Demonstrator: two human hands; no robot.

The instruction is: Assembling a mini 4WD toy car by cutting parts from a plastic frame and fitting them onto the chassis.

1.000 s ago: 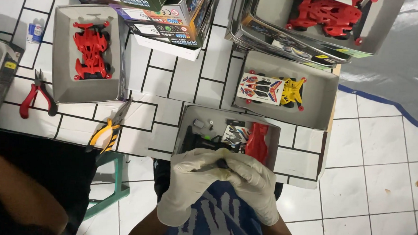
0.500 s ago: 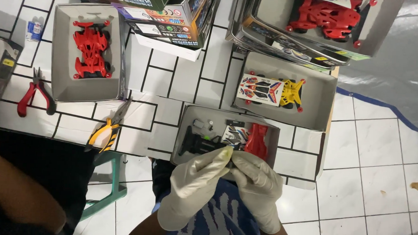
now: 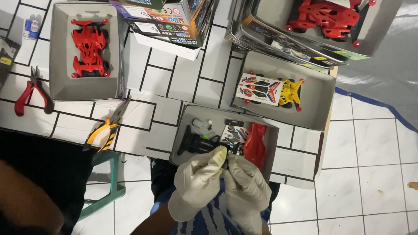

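Observation:
Both my hands wear white gloves and meet over the near edge of a grey cardboard tray (image 3: pixel 190 113). My left hand (image 3: pixel 197 183) and my right hand (image 3: pixel 246 189) pinch a small dark part (image 3: pixel 227 159) together between the fingertips. Inside the tray lie a black toy-car chassis (image 3: pixel 194 143), a red car body shell (image 3: pixel 255 144), a sticker sheet (image 3: pixel 233 132) and small loose bits. What exactly the part is stays hidden by my fingers.
Yellow-handled pliers (image 3: pixel 106 128) and red-handled cutters (image 3: pixel 30 92) lie on the tiled tabletop at left. Other trays hold a red chassis (image 3: pixel 89 47), a yellow chassis with stickers (image 3: pixel 271 91), and another red chassis (image 3: pixel 325 15). Printed kit boxes (image 3: pixel 166 12) stand behind. Another person's arm (image 3: pixel 13 193) is at lower left.
My hands have shifted slightly toward the tray, and the left fingers have risen over the small part. Nothing else on the table has moved.

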